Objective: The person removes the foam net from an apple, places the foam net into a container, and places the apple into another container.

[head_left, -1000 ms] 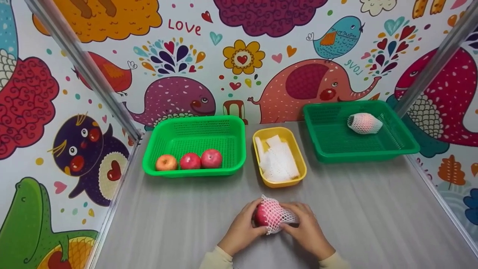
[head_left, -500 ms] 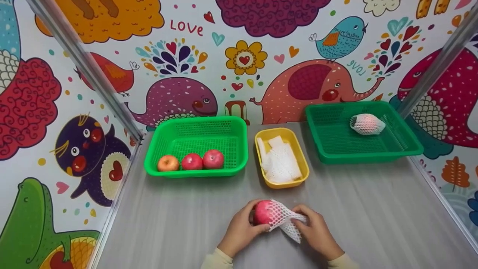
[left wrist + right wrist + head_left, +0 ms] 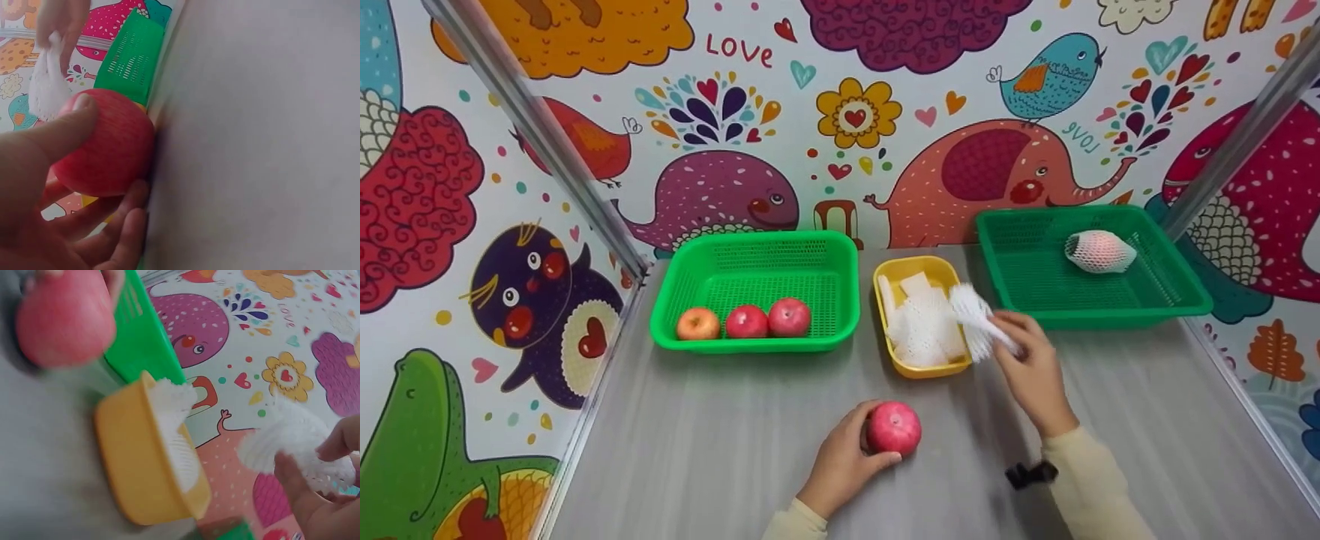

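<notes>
My left hand (image 3: pixel 844 461) grips a red apple (image 3: pixel 895 428) on the table, thumb on one side and fingers round the other. In the left wrist view the thumb presses on the bare red skin of the apple (image 3: pixel 115 149). My right hand (image 3: pixel 1033 367) pinches a white foam fruit net (image 3: pixel 973 319), raised beside the right edge of the yellow tub (image 3: pixel 928 370). That net (image 3: pixel 292 439) hangs crumpled and blurred between thumb and fingers in the right wrist view. More white foam nets (image 3: pixel 926 322) lie in the tub.
A bright green basket (image 3: pixel 757 346) at the back left holds three apples (image 3: pixel 746 322). In the dark green basket (image 3: pixel 1099 315) at the back right lies one net-covered fruit (image 3: pixel 1101 251). Metal posts (image 3: pixel 540 142) and patterned walls (image 3: pixel 847 45) border the table.
The foam net has come off the apple, and my right hand has carried it up and to the right, near the tub. My left hand has kept hold of the apple.
</notes>
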`<action>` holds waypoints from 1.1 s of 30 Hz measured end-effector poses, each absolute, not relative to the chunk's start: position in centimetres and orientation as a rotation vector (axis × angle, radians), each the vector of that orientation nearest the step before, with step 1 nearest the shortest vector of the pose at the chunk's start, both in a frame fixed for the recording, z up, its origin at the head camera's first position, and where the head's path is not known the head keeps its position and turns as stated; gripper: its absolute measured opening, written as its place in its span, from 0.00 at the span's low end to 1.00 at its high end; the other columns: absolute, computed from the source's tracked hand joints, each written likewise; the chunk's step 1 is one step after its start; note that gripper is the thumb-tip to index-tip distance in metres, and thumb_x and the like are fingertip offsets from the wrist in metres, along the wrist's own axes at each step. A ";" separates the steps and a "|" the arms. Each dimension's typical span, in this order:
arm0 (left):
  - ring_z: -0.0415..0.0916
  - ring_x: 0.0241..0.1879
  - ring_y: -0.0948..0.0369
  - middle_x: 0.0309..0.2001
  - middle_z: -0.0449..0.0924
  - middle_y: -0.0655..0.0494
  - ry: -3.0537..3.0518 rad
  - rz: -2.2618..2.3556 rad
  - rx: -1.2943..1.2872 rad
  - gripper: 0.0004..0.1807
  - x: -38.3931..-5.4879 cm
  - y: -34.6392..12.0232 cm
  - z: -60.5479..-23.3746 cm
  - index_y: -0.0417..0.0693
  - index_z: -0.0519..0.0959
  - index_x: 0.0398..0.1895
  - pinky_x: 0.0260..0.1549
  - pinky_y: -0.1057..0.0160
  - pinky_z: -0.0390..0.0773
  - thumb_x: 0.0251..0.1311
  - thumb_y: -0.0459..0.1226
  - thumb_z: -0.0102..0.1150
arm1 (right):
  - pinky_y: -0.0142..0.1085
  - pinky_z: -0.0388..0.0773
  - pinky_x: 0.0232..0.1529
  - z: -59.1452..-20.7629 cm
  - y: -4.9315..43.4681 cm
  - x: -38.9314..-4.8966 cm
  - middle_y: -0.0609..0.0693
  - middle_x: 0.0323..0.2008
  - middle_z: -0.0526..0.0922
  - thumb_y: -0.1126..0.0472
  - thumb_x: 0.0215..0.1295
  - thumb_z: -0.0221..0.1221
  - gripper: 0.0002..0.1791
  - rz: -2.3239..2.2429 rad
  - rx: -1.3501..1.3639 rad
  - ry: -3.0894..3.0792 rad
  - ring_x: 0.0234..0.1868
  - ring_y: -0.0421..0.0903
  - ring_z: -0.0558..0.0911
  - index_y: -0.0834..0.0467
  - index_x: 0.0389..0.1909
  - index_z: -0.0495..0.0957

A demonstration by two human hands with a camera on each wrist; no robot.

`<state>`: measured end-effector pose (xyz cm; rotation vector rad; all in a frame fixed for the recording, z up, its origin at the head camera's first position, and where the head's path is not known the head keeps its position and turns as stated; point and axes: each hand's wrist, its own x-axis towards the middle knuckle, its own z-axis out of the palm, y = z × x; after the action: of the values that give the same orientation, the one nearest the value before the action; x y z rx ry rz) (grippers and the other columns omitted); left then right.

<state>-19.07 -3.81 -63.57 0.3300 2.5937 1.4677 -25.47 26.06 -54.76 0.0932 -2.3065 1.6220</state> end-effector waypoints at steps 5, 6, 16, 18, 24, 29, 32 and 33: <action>0.76 0.60 0.62 0.65 0.79 0.62 2.597 1.469 0.347 0.41 -19.2 -4.0 -63.8 0.58 0.75 0.72 0.59 0.51 0.81 0.57 0.51 0.84 | 0.44 0.79 0.63 -54.2 24.0 -30.9 0.63 0.75 0.70 0.72 0.74 0.62 0.25 1.231 0.325 -2.594 0.70 0.60 0.75 0.71 0.71 0.76; 0.76 0.61 0.62 0.65 0.79 0.62 2.596 1.468 0.356 0.41 -19.2 -3.9 -63.9 0.58 0.75 0.72 0.61 0.50 0.80 0.57 0.50 0.84 | 0.49 0.76 0.68 -54.3 23.6 -31.8 0.63 0.77 0.68 0.71 0.74 0.63 0.27 1.158 0.359 -2.654 0.73 0.61 0.73 0.72 0.72 0.74; 0.77 0.63 0.60 0.65 0.79 0.62 2.606 1.472 0.359 0.40 -19.1 -3.8 -64.3 0.58 0.75 0.72 0.64 0.47 0.79 0.58 0.51 0.83 | 0.56 0.57 0.79 -55.7 20.3 -37.5 0.62 0.86 0.51 0.59 0.84 0.59 0.34 0.825 0.554 -3.216 0.83 0.62 0.58 0.69 0.81 0.62; 0.77 0.63 0.60 0.65 0.79 0.61 2.607 1.474 0.353 0.40 -19.0 -3.9 -64.3 0.58 0.75 0.72 0.64 0.46 0.78 0.57 0.52 0.83 | 0.55 0.56 0.79 -56.2 19.9 -38.1 0.62 0.86 0.52 0.59 0.84 0.58 0.33 0.818 0.593 -3.267 0.83 0.62 0.57 0.69 0.81 0.62; 0.77 0.64 0.58 0.65 0.80 0.58 2.614 1.470 0.344 0.41 -18.6 -3.9 -64.4 0.55 0.75 0.71 0.64 0.45 0.78 0.57 0.51 0.83 | 0.55 0.53 0.80 -57.2 18.9 -39.0 0.60 0.84 0.57 0.60 0.86 0.55 0.30 0.782 0.685 -3.387 0.83 0.61 0.58 0.65 0.82 0.63; 0.77 0.64 0.58 0.66 0.79 0.58 2.596 1.476 0.298 0.41 -18.7 -3.8 -64.3 0.54 0.74 0.72 0.65 0.46 0.78 0.57 0.52 0.83 | 0.57 0.54 0.80 -57.2 17.8 -39.1 0.66 0.81 0.62 0.62 0.85 0.54 0.31 0.585 0.680 -3.469 0.82 0.65 0.60 0.64 0.83 0.61; 0.77 0.60 0.59 0.63 0.80 0.60 2.586 1.481 0.255 0.42 -18.9 -3.9 -63.8 0.54 0.75 0.71 0.61 0.49 0.80 0.56 0.53 0.84 | 0.57 0.59 0.78 -57.1 17.1 -39.1 0.71 0.78 0.66 0.64 0.82 0.56 0.33 0.437 0.706 -3.485 0.80 0.66 0.62 0.65 0.83 0.61; 0.77 0.58 0.60 0.61 0.80 0.60 2.586 1.481 0.248 0.42 -19.0 -4.0 -63.4 0.54 0.75 0.71 0.58 0.50 0.82 0.56 0.53 0.84 | 0.57 0.61 0.78 -57.0 16.9 -39.2 0.71 0.77 0.67 0.64 0.81 0.56 0.33 0.387 0.726 -3.483 0.79 0.67 0.63 0.66 0.82 0.62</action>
<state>-18.98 -3.95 -63.38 0.2483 2.5861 1.4809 -39.16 16.90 -57.04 0.7265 -3.4828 0.3869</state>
